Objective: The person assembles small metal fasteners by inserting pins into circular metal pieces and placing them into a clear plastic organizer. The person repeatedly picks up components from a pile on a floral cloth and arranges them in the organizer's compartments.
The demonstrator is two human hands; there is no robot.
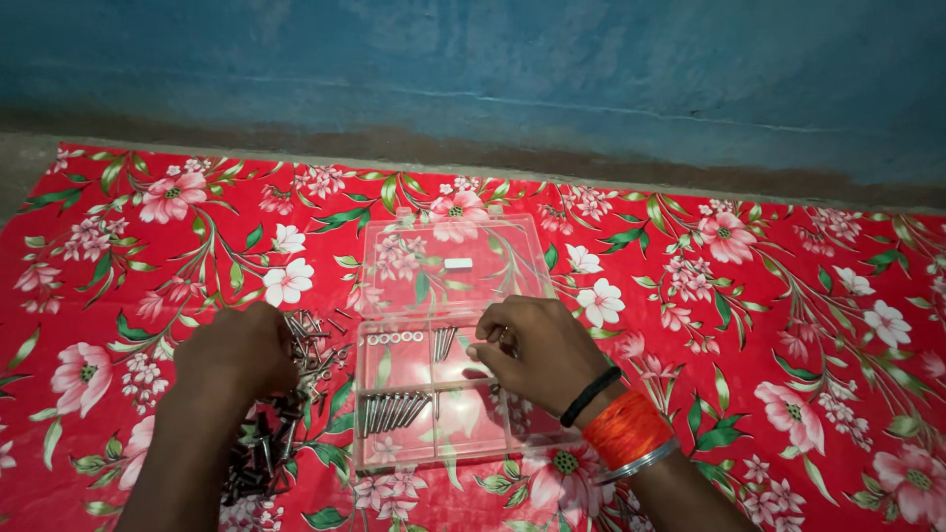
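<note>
Over the box's (448, 345) right edge, right hand (537, 350) pinches something hidden; left hand (236, 350) clenched on screws (296, 374).

A red cloth (788, 325) printed with pink and white flowers and green leaves lies under my fingers (490, 335) and spreads well out to both sides of them and towards me. Beyond my fingers, past the cloth's far edge, a dark, stained band (296, 138) runs along the foot of a blue painted wall (591, 69). Far off to the left of my fingers, a bare grey strip of floor (20, 163) shows at the cloth's corner.
</note>
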